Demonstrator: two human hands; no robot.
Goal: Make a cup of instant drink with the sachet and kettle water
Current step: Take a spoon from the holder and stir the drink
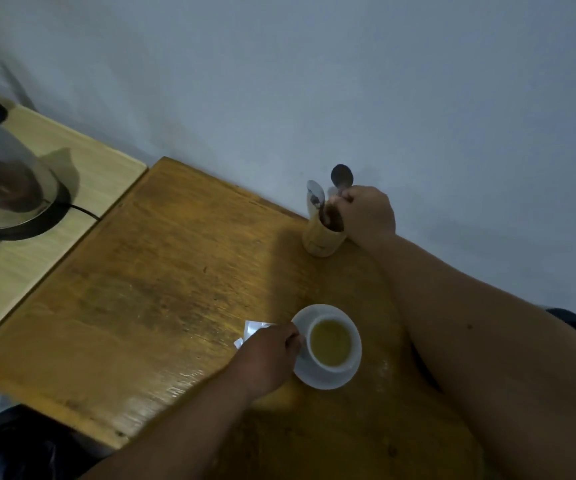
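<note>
Steadying the filled cup (330, 344) with curled left hand (268, 355), the right hand (366, 212) pinches a spoon (342, 177) from the holder (323, 239), likely for stirring.

Worn yellow-brown wooden table (161, 271) against a pale wall. White cup (331, 342) of yellowish liquid on white saucer (328, 379) — left hand (269, 355) at its rim, over a torn white sachet (253, 329). Right hand (366, 213) grips a metal spoon (342, 176) in the bamboo holder (321, 239). Steel kettle (5, 178) — on adjoining pale surface.
</note>
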